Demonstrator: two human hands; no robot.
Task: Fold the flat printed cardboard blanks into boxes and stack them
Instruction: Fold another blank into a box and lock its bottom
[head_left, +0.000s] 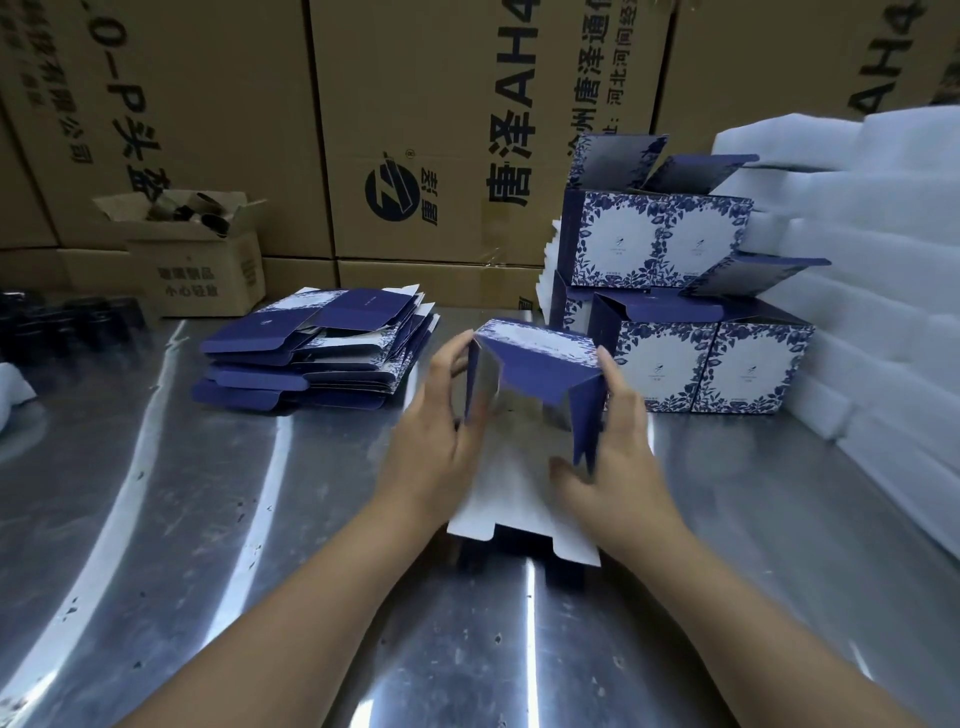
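A half-folded blue and white printed box (535, 364) stands at the table's middle, its open end toward me and a white flap lying flat in front. My left hand (436, 436) holds its left wall, thumb outside and fingers at the edge. My right hand (618, 447) grips the right blue side flap, thumb under it. A pile of flat printed blanks (317, 348) lies behind and to the left. Several folded boxes (670, 291) are stacked in two tiers at the right rear, with lids up.
The shiny metal table (208, 519) runs under everything. White foam sheets (883, 270) are piled at the right. Big brown cartons (415, 130) wall the back, with a small open carton (202, 260) at left rear and dark bottles (67, 322) at the far left.
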